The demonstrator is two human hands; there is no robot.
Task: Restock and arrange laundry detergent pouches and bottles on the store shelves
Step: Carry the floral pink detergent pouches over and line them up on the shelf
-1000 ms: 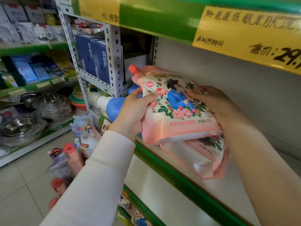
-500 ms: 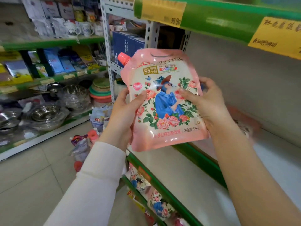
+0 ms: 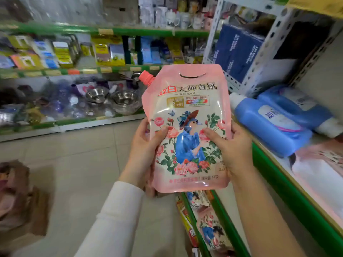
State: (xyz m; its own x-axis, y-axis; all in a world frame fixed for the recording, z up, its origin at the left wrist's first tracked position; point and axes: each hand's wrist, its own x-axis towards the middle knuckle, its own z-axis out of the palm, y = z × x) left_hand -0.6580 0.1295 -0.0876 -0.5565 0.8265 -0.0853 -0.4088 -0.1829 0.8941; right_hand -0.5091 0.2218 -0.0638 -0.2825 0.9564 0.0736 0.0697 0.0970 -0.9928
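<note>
One pink detergent pouch (image 3: 187, 130), red-capped and printed 大师香氛 above a lady in blue among roses, is upright in the aisle, just off the green front edge of the shelf (image 3: 278, 179). The left hand (image 3: 144, 154) and the right hand (image 3: 232, 151) grip its sides, thumbs across the front. Two bottles lie on that shelf: a nearer blue bottle (image 3: 269, 127) and a farther blue bottle (image 3: 297, 106).

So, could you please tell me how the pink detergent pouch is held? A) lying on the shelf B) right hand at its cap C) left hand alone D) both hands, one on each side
D: the left hand and right hand grip opposite sides of the upright pink detergent pouch, thumbs on its front.
</note>
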